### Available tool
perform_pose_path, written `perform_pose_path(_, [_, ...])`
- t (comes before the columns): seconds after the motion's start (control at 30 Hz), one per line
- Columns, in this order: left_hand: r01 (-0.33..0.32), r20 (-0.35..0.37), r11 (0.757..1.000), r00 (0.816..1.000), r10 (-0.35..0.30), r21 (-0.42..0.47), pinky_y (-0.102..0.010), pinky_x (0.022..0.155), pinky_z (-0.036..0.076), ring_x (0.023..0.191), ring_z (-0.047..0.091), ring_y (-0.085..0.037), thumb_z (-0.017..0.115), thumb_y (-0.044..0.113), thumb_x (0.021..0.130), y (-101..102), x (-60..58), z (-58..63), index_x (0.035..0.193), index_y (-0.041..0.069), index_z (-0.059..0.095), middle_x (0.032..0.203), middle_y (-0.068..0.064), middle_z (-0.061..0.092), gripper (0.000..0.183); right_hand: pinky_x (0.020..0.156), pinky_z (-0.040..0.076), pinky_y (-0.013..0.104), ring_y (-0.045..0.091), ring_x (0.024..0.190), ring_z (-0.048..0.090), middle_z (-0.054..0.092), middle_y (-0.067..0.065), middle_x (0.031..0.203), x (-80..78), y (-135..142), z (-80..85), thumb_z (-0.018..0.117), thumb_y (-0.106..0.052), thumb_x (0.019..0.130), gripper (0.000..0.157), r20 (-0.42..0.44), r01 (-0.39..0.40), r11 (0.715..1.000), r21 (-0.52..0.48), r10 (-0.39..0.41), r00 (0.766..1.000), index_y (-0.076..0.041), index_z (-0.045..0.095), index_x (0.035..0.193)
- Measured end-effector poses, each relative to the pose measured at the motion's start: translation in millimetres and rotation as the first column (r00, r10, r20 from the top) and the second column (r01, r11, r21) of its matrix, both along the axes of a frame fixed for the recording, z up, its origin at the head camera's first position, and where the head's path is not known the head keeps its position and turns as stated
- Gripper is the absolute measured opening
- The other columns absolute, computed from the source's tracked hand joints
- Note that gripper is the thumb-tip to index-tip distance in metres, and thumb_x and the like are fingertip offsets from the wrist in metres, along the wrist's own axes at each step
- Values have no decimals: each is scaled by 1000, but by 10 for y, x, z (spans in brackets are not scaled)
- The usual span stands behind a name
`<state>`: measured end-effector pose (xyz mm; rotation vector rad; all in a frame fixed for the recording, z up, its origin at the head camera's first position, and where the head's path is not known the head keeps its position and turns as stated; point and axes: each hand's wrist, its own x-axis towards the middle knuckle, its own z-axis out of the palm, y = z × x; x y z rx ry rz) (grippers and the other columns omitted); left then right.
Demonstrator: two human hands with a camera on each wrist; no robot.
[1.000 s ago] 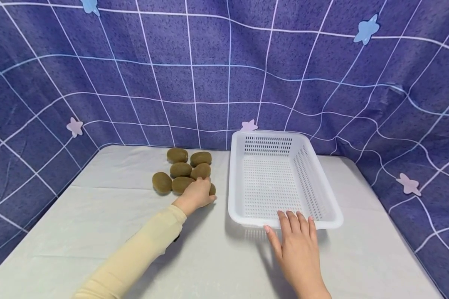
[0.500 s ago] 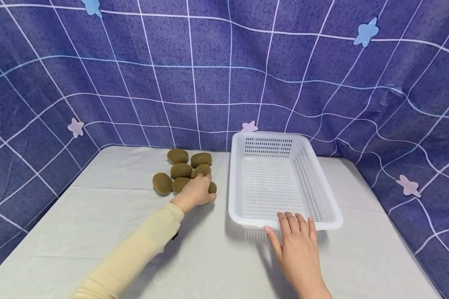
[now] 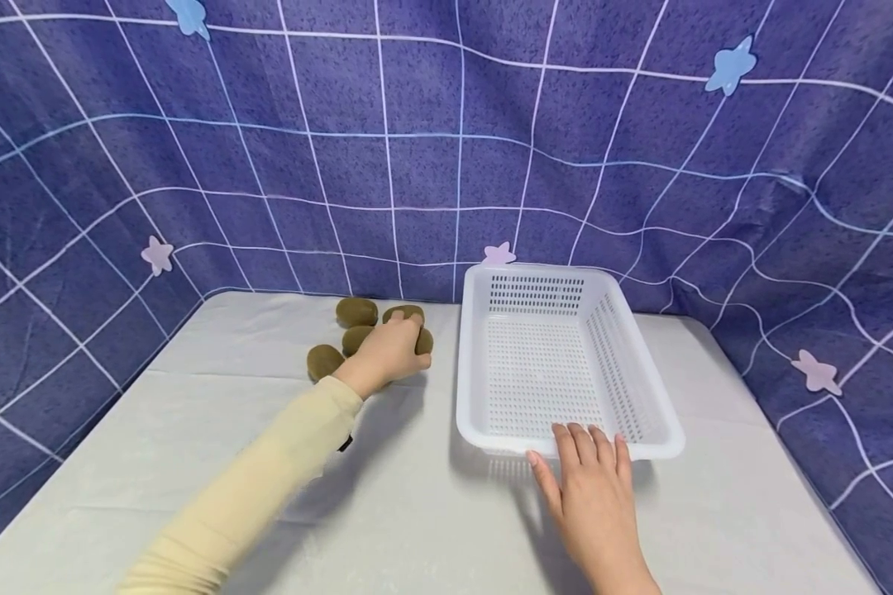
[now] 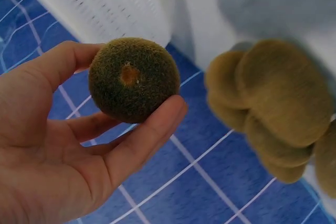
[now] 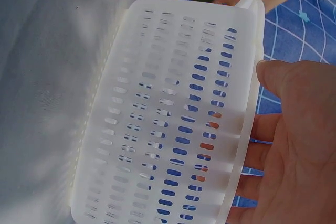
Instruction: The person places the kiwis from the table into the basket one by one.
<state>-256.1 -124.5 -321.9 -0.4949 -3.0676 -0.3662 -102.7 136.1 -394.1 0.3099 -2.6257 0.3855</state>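
My left hand [image 3: 389, 351] pinches a brown fuzzy kiwi [image 4: 134, 80] between thumb and fingers. The left wrist view shows its stem end facing the camera, held apart from the others. Several more kiwis [image 4: 283, 95] lie grouped behind it on the table, partly hidden by the hand in the head view. My right hand [image 3: 594, 500] holds the near rim of a white plastic basket [image 3: 472, 364], its fingers over the inside and its thumb outside. Through the basket's slots, the right wrist view shows bits of those fingers.
The basket, with slotted walls and a perforated floor, stands right of the kiwis on a white-covered table [image 3: 216, 446]. A blue gridded cloth [image 3: 327, 165] with star shapes hangs behind and at both sides.
My left hand has lifted a kiwi from the near right of the group and moved slightly up and away in the head view. My right hand stays on the basket rim.
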Motion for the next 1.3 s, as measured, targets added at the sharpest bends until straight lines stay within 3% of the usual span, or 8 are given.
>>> perform_pose_path(0.17, [4,-26,1000,1000,-3,30,-49,86,52,102,59,-41,64,23,84,90,-36,204,132,-7,48,124,-31,51,59,106,25,64,44,118,48,60,22,120,-4,8,-10,57,-43,94,53,-30,-2,1000,2,2,1000,2,59,122])
perform_pose_path(0.33, [-3,-45,999,999,5,44,-49,78,55,90,61,-38,66,27,84,266,-55,336,135,-2,47,122,-26,52,61,106,26,63,44,117,49,60,21,119,-16,8,-23,62,-39,91,51,-57,-4,1000,-2,4,998,2,60,121])
perform_pose_path(0.63, [52,-47,997,998,-50,60,-47,81,54,92,62,-40,66,27,85,625,-56,435,138,1,47,124,-24,52,62,106,26,63,44,117,49,60,21,119,-14,16,-28,61,-41,92,51,-51,2,1000,-2,-2,999,1,60,121])
perform_pose_path(0.83, [97,1,988,995,-97,118,-39,75,51,87,57,-29,65,26,87,822,-95,478,131,2,51,111,-17,54,52,107,25,62,43,119,48,60,20,121,-12,11,-21,57,-44,94,52,-25,2,1000,-3,-2,1000,0,59,122])
perform_pose_path(1.1, [106,44,960,992,-121,260,-30,76,52,98,55,-24,64,26,88,1050,-331,580,115,2,57,104,-12,62,37,107,25,62,43,118,48,60,21,120,-25,9,-16,59,-42,93,51,-39,3,1000,-10,-4,999,1,60,121])
perform_pose_path(1.3, [12,156,907,984,-85,421,-25,65,56,95,60,-24,62,24,90,1191,-503,635,123,0,51,109,-15,62,42,107,25,62,43,118,48,60,21,120,-20,11,-29,59,-42,93,51,-43,4,1000,-14,-4,999,0,60,121])
